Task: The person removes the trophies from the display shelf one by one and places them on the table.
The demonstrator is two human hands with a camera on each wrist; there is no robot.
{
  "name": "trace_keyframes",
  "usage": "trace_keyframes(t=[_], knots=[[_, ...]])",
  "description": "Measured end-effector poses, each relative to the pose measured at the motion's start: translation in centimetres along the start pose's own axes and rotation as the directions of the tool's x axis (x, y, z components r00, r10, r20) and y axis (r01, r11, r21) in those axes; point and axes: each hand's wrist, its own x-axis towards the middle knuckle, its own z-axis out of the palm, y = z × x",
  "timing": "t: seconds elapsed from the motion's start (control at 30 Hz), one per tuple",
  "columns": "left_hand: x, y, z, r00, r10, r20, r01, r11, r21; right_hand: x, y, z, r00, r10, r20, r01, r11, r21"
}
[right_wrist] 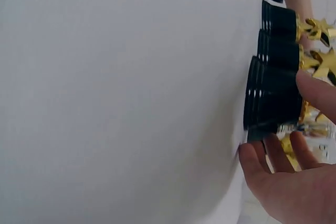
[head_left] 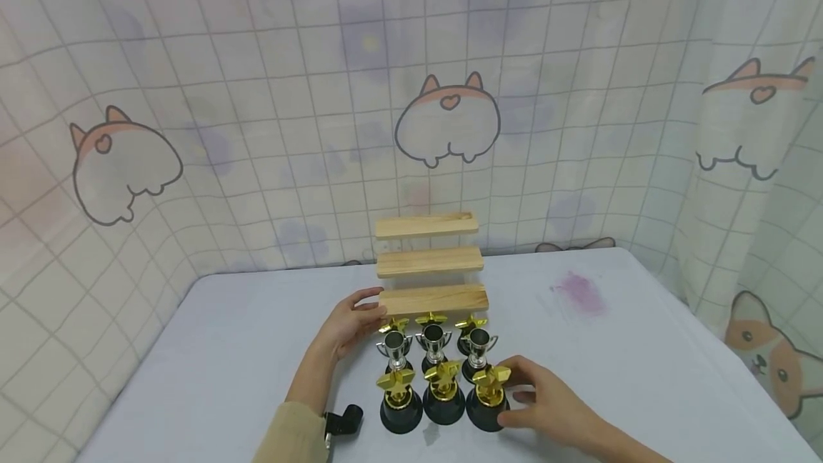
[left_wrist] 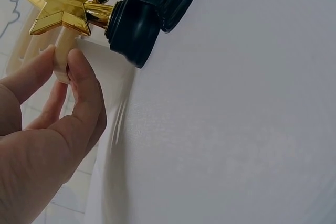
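My left hand (head_left: 349, 321) is at the left end of a tiered display shelf (head_left: 434, 299) with wooden boards. In the left wrist view, the thumb and fingers pinch the end of a board (left_wrist: 62, 69), beside a gold star trophy (left_wrist: 63, 9). My right hand (head_left: 546, 402) is beside the front-right star trophy (head_left: 486, 406), thumb at its black base and fingers loosely bent around its far side. The right wrist view shows the thumb over the base (right_wrist: 275, 95) and the fingers close to it, not clearly gripping.
Silver cup trophies (head_left: 434, 340) form the middle row, with gold star trophies (head_left: 431, 319) behind them and more star trophies (head_left: 444, 395) in front. The white table (head_left: 257, 334) has a pink stain (head_left: 581, 293) on the right. A patterned curtain (head_left: 308, 127) hangs behind.
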Motion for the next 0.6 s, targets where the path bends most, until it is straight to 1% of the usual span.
trace_keyframes(t=[0.07, 0.13, 0.23, 0.3, 0.37, 0.43, 0.5, 0.6], knots=[[0.0, 0.0, 0.0, 1.000, 0.002, 0.001, -0.002, 1.000, 0.003, -0.1, 0.0, -0.6, 1.000, 0.020, -0.013, -0.021, 0.999, -0.026], [-0.1, 0.0, 0.0, 1.000, 0.006, 0.003, -0.006, 1.000, 0.011, -0.2, 0.1, -1.2, 0.999, 0.007, -0.040, -0.009, 0.998, -0.059], [-0.1, 0.1, 0.0, 1.000, 0.009, -0.004, -0.008, 1.000, 0.029, -0.2, 0.2, -2.3, 0.993, -0.058, -0.101, 0.045, 0.990, -0.133], [-0.1, 0.2, 0.0, 1.000, 0.016, -0.004, -0.016, 0.999, 0.050, -0.2, 0.3, -3.2, 0.981, -0.113, -0.157, 0.081, 0.977, -0.196], [-0.2, 0.3, -0.1, 1.000, 0.030, -0.005, -0.029, 0.996, 0.086, -0.2, 0.4, -4.4, 0.965, -0.151, -0.214, 0.093, 0.962, -0.257], [-0.5, 0.5, -0.2, 0.998, 0.056, -0.003, -0.055, 0.987, 0.151, -0.4, 0.5, -5.5, 0.945, -0.198, -0.261, 0.116, 0.947, -0.299], [-0.8, 0.6, -0.4, 0.996, 0.086, 0.000, -0.083, 0.970, 0.227, -0.6, 0.7, -6.7, 0.926, -0.235, -0.294, 0.130, 0.932, -0.338], [-1.4, 0.8, -0.9, 0.991, 0.136, -0.006, -0.126, 0.930, 0.347, -1.0, 1.0, -8.1, 0.911, -0.266, -0.316, 0.145, 0.922, -0.358]])
